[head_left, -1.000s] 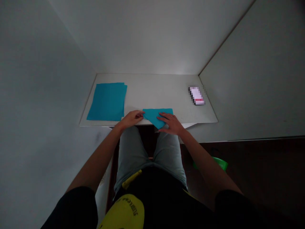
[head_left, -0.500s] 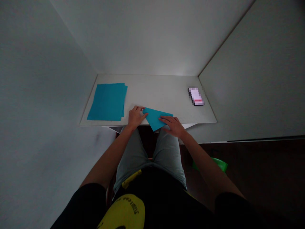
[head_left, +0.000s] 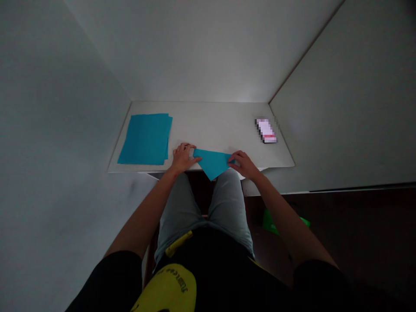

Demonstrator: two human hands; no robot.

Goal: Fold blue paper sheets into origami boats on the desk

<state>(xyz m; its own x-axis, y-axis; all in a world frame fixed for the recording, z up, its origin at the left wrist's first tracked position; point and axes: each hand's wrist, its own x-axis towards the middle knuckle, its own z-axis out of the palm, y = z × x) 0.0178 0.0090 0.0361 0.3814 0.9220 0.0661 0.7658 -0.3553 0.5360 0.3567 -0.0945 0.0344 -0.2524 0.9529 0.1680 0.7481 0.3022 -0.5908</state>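
A folded piece of blue paper (head_left: 212,163), roughly triangular, lies at the front edge of the white table, and its lower point juts past the edge over my lap. My left hand (head_left: 183,158) is at the paper's left corner, its thumb on the lower side and its fingers bent at the top, the corner held between them. At the right corner, my right hand (head_left: 243,164) pinches the paper between thumb and fingers.
Flat blue sheets (head_left: 145,138) lie stacked on the left of the white table (head_left: 211,117). A phone (head_left: 266,131) with a lit, blurred screen lies at the right. Walls enclose the table's back and sides. Something green (head_left: 271,223) is on the dark floor at lower right.
My right hand has slid outward from the paper's middle right to its right corner, where its fingers now pinch. My left hand stays at the left corner. The folded paper has turned slightly.
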